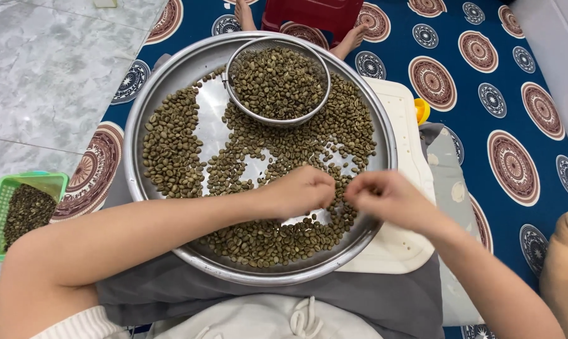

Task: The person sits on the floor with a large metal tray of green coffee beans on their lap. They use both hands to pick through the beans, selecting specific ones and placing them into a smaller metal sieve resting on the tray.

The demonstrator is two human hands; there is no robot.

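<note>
A wide round metal tray rests on my lap, spread with several greenish-brown coffee beans. A round metal sieve full of the same beans sits in the tray's far part. My left hand hovers over the beans at the tray's near right, fingers curled and pinched together. My right hand is just beside it, over the tray's right rim, fingers also pinched. Whether either hand holds a bean is hidden by the fingers.
A green plastic basket of darker beans stands on the marble floor at left. Under the tray's right side lies a white board. A red stool and another person's bare feet are beyond the tray on a blue patterned mat.
</note>
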